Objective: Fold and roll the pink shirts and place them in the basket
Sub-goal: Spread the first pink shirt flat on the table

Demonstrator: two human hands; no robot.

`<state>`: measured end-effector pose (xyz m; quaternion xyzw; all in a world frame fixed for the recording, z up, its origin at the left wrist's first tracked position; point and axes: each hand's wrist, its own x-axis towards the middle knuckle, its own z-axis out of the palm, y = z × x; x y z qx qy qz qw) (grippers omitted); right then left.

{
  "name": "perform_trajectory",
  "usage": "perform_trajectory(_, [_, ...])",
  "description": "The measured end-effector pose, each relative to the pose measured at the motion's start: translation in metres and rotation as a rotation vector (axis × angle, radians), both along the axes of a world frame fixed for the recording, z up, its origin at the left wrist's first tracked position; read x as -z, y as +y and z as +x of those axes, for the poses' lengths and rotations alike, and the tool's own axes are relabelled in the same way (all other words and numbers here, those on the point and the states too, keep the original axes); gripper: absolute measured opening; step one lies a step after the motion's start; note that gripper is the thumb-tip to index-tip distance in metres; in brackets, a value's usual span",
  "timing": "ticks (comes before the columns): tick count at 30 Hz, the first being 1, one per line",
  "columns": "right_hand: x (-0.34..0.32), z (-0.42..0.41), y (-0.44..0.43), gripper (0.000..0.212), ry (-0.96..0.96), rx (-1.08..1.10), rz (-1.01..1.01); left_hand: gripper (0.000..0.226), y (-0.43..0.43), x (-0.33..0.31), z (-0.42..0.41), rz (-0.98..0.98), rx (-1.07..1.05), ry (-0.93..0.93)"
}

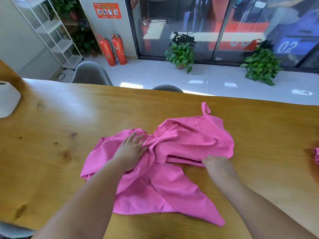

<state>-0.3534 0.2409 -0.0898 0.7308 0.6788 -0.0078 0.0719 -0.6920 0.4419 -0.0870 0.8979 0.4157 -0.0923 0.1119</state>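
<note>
A pink shirt (186, 140) lies crumpled and twisted in the middle of the wooden table (60, 135), with a small strap loop sticking up at its far edge. My left hand (132, 149) lies flat on the shirt's left part, fingers spread and straight. My right hand (218, 165) is at the shirt's near right edge, its fingers curled at a folded hem; the fingertips are hidden in the cloth. A bit of another pink garment (316, 155) shows at the right edge of the view. No basket is in view.
A white rounded object (7, 99) stands at the table's left end. Two grey chairs (91, 73) sit behind the far edge. Beyond are potted plants (181, 50), fire extinguishers (113, 49) and a white shelf rack.
</note>
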Motion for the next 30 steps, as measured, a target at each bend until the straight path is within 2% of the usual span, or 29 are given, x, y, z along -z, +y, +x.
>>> perform_trajectory(1, [-0.008, 0.01, 0.006, 0.01, -0.012, 0.04, -0.003, 0.069, 0.011, -0.007, -0.004, 0.007, -0.035, 0.026])
perform_trajectory(3, [-0.032, 0.031, 0.022, 0.027, -0.057, 0.164, -0.039, 0.065, 0.032, -0.027, -0.007, 0.042, -0.139, 0.068])
perform_trajectory(5, [-0.056, 0.046, 0.04, 0.029, -0.064, 0.257, 0.041, 0.052, 0.048, -0.049, 0.002, 0.127, -0.22, 0.068])
perform_trajectory(8, [-0.077, 0.045, 0.067, 0.047, 0.007, 0.366, 0.241, 0.048, 0.046, -0.07, 0.036, 0.284, -0.324, -0.093])
perform_trajectory(11, [-0.068, 0.019, 0.079, 0.062, 0.039, 0.301, 0.338, 0.057, 0.017, -0.066, 0.057, 0.384, -0.333, -0.291])
perform_trajectory(13, [-0.048, -0.004, 0.076, 0.058, 0.08, 0.152, 0.212, 0.053, -0.012, -0.043, 0.051, 0.4, -0.239, -0.281])
perform_trajectory(15, [-0.022, -0.026, 0.067, 0.061, 0.121, 0.021, 0.06, 0.056, -0.041, -0.014, 0.031, 0.327, -0.213, -0.227])
perform_trajectory(18, [0.003, -0.047, 0.053, 0.073, 0.144, -0.037, -0.084, 0.074, -0.069, 0.025, -0.009, 0.108, -0.228, -0.024])
perform_trajectory(21, [0.012, -0.052, 0.057, 0.077, 0.119, -0.041, -0.132, 0.069, -0.061, 0.042, -0.038, 0.053, -0.185, 0.011])
perform_trajectory(23, [0.012, -0.054, 0.063, 0.076, 0.103, -0.033, -0.135, 0.062, -0.046, 0.042, -0.049, 0.034, -0.147, 0.002])
perform_trajectory(26, [0.009, -0.056, 0.074, 0.067, 0.116, -0.024, -0.118, 0.063, -0.02, 0.034, -0.062, 0.003, -0.088, -0.022])
perform_trajectory(28, [0.011, -0.059, 0.079, 0.051, 0.089, -0.034, -0.092, 0.063, -0.003, 0.028, -0.072, -0.004, -0.037, -0.013])
perform_trajectory(30, [0.016, -0.063, 0.08, 0.024, 0.03, -0.067, -0.065, 0.06, 0.014, 0.02, -0.081, -0.004, 0.012, 0.01])
